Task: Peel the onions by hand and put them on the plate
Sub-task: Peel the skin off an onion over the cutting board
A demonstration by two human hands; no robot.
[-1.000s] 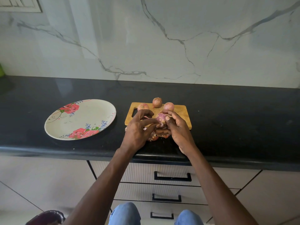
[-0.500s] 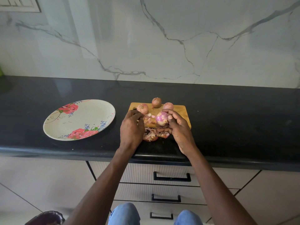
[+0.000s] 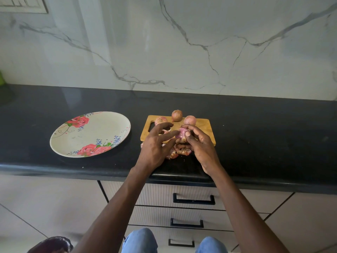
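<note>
Head view, looking down over the dark counter [image 3: 255, 128]. The right hand [image 3: 202, 145] has the half-peeled onion [image 3: 183, 134] pinched between thumb and curled fingers, held up just above the near edge of the wooden cutting board [image 3: 204, 125], pale pink flesh showing. The left hand [image 3: 155, 145] comes in from the left with fingers spread and mostly straight, its fingertips [image 3: 176, 132] right at the onion's left side; whether they touch the skin or sit a hair short, the angle won't tell, and it grips nothing that can be seen.

Three onions wait in their skins along the far side of the board: one far left [image 3: 160, 120], one at the far edge [image 3: 176, 115], one to the right [image 3: 190, 119]. Loose peelings [image 3: 179, 152] lie on the counter just near of the board, under the hands. The floral plate [image 3: 91, 134] sits well apart to the left, with no onion on it.

So this reads as the peeling step on the first onion, early in the job. The next move looks like the left fingertips catching an edge of remaining skin and pulling it away while the right hand turns the bulb. Once it's bare, a carry left to the plate.
</note>
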